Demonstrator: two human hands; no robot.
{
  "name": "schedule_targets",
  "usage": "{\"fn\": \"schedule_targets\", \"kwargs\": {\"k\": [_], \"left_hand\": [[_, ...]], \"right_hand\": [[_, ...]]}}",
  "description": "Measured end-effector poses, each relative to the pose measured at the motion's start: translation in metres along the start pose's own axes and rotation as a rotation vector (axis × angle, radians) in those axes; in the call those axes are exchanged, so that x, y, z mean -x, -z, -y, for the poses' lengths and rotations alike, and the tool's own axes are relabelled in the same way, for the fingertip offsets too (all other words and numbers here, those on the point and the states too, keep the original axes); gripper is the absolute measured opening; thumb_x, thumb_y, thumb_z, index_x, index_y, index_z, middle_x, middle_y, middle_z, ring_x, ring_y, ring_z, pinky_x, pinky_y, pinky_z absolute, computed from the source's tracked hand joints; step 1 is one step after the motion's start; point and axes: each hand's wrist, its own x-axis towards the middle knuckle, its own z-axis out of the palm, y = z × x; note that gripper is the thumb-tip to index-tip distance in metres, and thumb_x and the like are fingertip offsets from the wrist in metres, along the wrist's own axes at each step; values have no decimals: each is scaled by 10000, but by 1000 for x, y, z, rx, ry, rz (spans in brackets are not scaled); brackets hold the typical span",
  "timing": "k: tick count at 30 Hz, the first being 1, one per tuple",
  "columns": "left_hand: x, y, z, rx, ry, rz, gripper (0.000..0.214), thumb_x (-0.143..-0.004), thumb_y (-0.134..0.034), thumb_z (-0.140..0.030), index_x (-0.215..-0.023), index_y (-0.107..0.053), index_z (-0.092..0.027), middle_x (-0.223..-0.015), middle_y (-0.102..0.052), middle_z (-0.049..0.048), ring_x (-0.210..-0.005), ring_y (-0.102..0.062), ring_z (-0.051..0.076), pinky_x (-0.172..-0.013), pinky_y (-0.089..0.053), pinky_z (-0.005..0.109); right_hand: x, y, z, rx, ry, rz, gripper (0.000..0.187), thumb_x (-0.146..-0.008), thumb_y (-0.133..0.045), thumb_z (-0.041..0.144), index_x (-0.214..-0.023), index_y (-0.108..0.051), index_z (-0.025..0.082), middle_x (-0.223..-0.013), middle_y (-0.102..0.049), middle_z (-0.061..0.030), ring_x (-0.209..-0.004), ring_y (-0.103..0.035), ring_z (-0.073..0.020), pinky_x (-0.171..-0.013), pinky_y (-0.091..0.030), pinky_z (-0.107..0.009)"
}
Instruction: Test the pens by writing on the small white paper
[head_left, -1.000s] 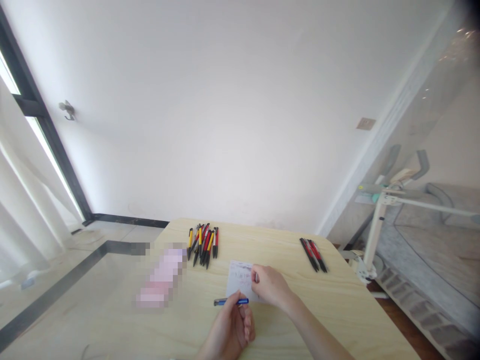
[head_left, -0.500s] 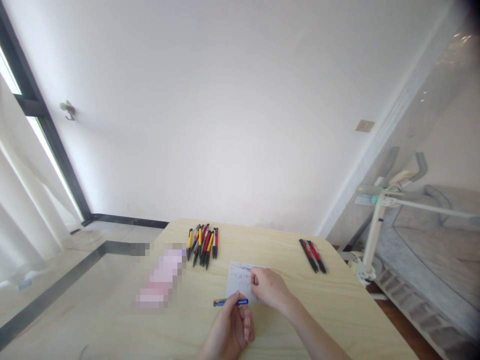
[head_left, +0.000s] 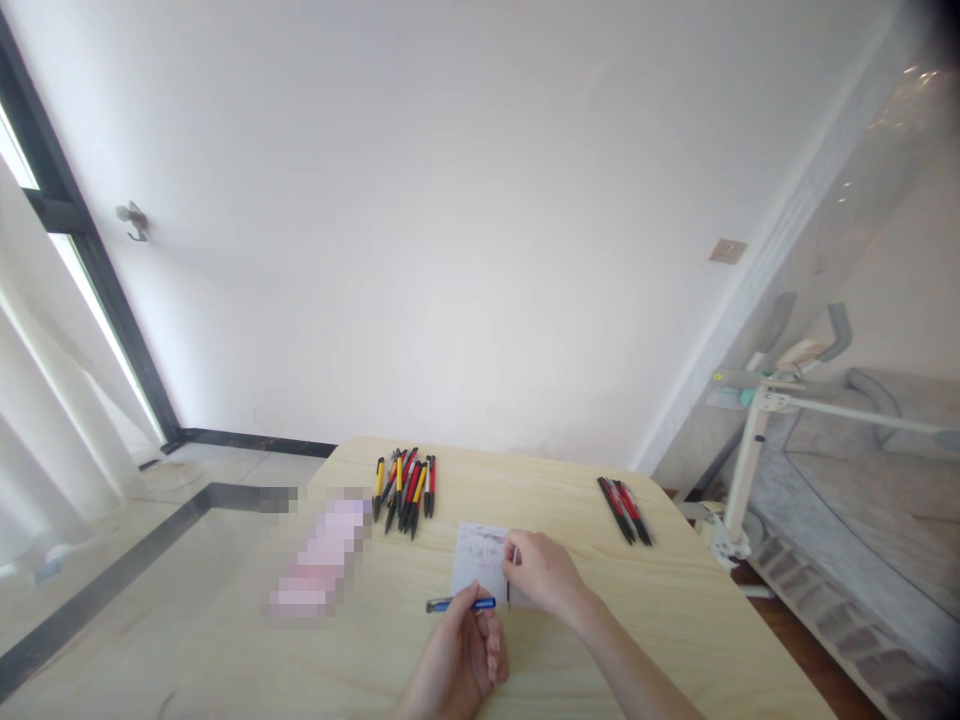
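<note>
My left hand (head_left: 457, 665) is closed on a blue pen (head_left: 459, 604), held level just above the wooden table (head_left: 675, 620). Just beyond it, my right hand (head_left: 541, 574) rests on a small white paper slip (head_left: 477, 556) with red scribbles. Its fingers are pinched around a thin dark pen part (head_left: 510, 580) standing upright on the slip's right side; I cannot make out exactly what it is.
A bunch of several yellow, red and black pens (head_left: 406, 487) lies at the table's far edge. A smaller group of red and black pens (head_left: 625, 508) lies at the far right. A blurred pink patch (head_left: 319, 556) sits on the left. A grey sofa and white stand are at the right.
My right hand has shifted slightly on the paper slip, and the thin dark part now shows more upright beside it. My left hand with the blue pen has hardly moved.
</note>
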Motion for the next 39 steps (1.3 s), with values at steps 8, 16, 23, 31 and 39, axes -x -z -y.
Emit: {"fn": "schedule_targets", "kwargs": {"k": [8,16,23,31,39], "left_hand": [[0,-2,0,-1,-9,7,263,-826,-483,-401,-679,-486,-184,-451,-516,-40,-343,-409,69,-411,-218,207],[1,-5,1,-20,-24,-2,270,-807,-513,-406,-671,-511,-173,-445,-512,-40,-349,-422,70,-399,-254,201],[2,-8,1,-41,-26,-34,289,-769,-592,-361,-603,-533,-133,-431,-524,-31,-338,-456,54,-396,-290,174],[2,-10,2,-40,-8,-57,294,-744,-625,-370,-628,-572,-106,-426,-523,-31,-349,-470,49,-403,-308,165],[2,-7,3,-118,-60,-44,324,-747,-612,-394,-580,-527,-129,-453,-494,-36,-360,-423,40,-400,-295,177]], "right_hand": [[7,5,-3,-142,-5,-73,168,-781,-485,268,-726,-635,216,-660,-653,-7,-612,-555,-133,-541,-306,-211],[40,-1,10,-603,57,-225,292,-838,-412,353,-682,-588,178,-552,-525,15,-519,-463,-124,-499,-330,-211],[61,-6,27,-793,65,-185,167,-716,-589,264,-855,-618,175,-613,-536,29,-509,-465,-101,-481,-367,-187],[63,-9,29,-785,79,-184,100,-702,-581,192,-779,-642,175,-611,-606,11,-508,-506,-108,-495,-396,-190],[61,-12,23,-798,53,-297,118,-729,-570,232,-776,-658,169,-626,-619,-10,-531,-511,-122,-505,-397,-203]]}}
